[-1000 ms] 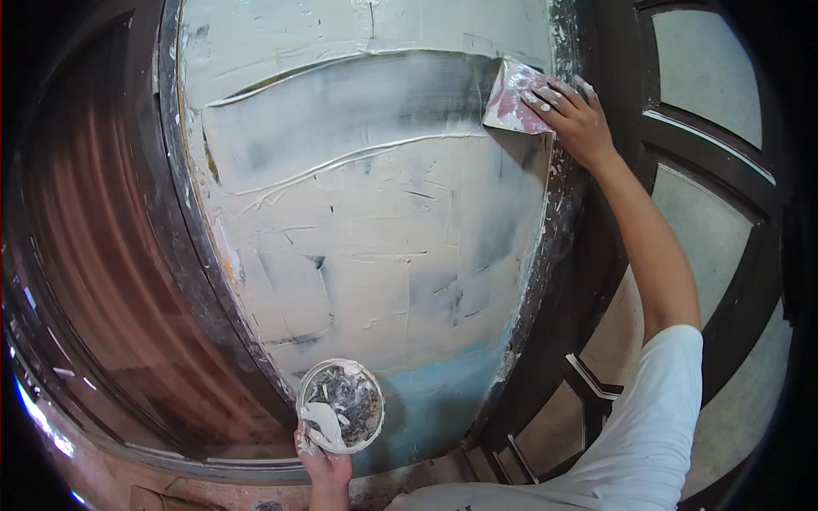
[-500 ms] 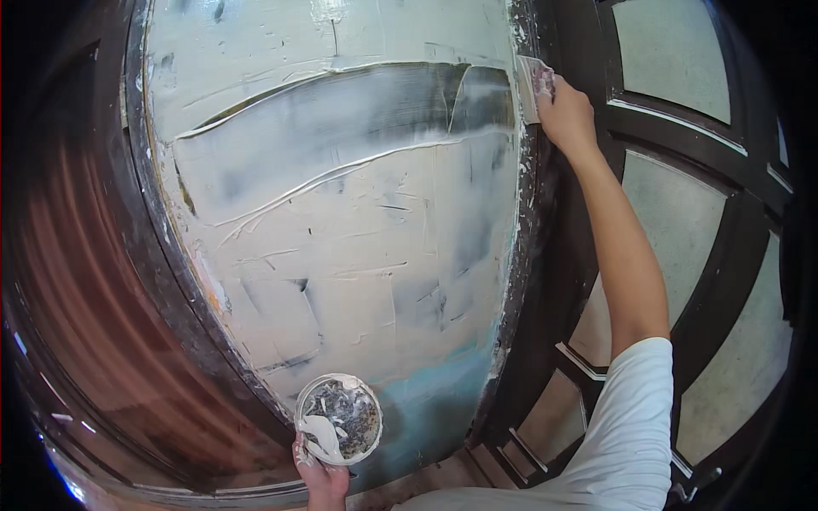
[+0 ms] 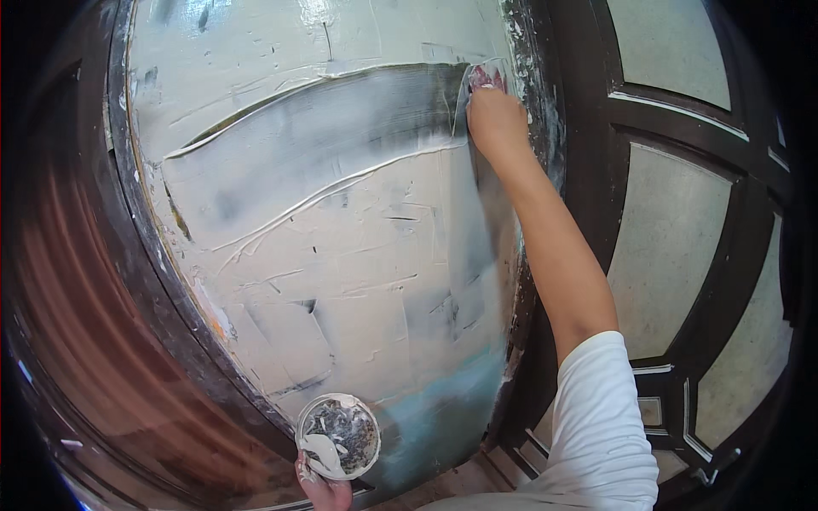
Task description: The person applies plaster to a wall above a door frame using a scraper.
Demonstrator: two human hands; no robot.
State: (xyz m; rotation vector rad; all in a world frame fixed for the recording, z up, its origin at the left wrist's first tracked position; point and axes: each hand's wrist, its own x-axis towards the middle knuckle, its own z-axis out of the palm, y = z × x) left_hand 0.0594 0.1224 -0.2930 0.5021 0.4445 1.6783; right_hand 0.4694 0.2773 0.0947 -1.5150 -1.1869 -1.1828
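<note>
My right hand (image 3: 497, 115) is closed around a putty knife (image 3: 474, 77) and presses against the upper right of the wall panel (image 3: 341, 247). My fingers hide most of the blade. Pale, wet-looking filler coats the panel, with raised ridges along a grey, thinly covered band that ends by this hand. Low in front of me, my left hand (image 3: 324, 491) grips a round tub (image 3: 376, 460) from below at its left side. White paste lies over the rim beside my thumb, and dark, smeared residue shows inside the tub.
Dark, paint-flecked frame strips (image 3: 536, 94) border the panel. On the right stands a dark wooden door or lattice (image 3: 677, 153) with pale panes and a metal handle (image 3: 720, 467). Reddish-brown draped or glossy surface (image 3: 111, 324) fills the left. Turquoise shows at the panel's foot (image 3: 443, 417).
My right hand has moved left with the putty knife, from the panel's right edge onto its surface. The tub in my left hand is slightly lower; the view has shifted a little.
</note>
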